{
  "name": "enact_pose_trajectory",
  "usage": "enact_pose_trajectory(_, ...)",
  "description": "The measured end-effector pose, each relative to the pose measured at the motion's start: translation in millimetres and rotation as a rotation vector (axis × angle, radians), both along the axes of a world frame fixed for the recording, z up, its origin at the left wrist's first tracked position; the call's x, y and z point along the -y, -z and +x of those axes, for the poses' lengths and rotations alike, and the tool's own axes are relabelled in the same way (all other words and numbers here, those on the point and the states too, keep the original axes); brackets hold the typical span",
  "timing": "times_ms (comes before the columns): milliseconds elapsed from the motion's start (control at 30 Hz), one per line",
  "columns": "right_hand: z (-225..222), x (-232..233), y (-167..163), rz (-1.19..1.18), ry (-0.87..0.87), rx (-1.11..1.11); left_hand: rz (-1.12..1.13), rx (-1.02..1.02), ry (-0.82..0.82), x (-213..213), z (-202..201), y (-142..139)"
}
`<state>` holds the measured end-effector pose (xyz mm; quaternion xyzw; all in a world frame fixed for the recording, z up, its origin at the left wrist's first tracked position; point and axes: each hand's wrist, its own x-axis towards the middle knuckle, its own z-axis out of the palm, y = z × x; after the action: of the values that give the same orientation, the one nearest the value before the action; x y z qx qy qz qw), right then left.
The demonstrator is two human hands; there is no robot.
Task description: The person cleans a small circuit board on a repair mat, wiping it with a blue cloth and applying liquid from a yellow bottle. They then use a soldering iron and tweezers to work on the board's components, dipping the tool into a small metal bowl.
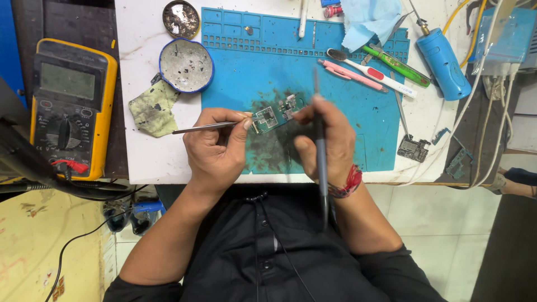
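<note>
My left hand (217, 146) pinches thin metal tweezers (201, 127) whose tips press on the left end of a small green circuit board (274, 114). That board lies over a blue work mat (335, 95) stained dark in the middle. My right hand (327, 140) grips a slim grey soldering iron (320, 151), its cord running back over my wrist, and its fingers touch the board's right end. A red thread band circles my right wrist.
A yellow multimeter (70, 103) lies at the left. Two round metal tins (186, 64) and a dirty rag (152, 109) sit beside the mat. Pink, white and green tools (369, 72), a blue cylinder (444, 64), spare boards (414, 148) and cables are at the right.
</note>
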<state>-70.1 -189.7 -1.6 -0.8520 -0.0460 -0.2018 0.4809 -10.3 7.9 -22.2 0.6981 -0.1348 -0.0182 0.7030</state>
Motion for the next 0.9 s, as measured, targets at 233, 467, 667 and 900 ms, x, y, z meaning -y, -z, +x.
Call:
enact_pose_trajectory(233,-11.3,-5.4,10.5,-0.168,0.137,-0.013,0.023,-0.005,0.000,0.6,-0.2,-1.5)
enact_pose_trajectory(467,-8.1,-3.6,3.3,-0.120,0.016,0.044,0.031,-0.016,0.006,1.2,0.7,-2.0)
enact_pose_trajectory(667,-7.1,-4.5,0.2,-0.124,0.016,0.037,0.071,-0.007,0.007,0.3,-0.6,-3.4)
enact_pose_trajectory(900,-6.6,-4.5,0.9,-0.107,0.020,0.021,0.149,0.001,0.021,1.0,0.4,-7.3)
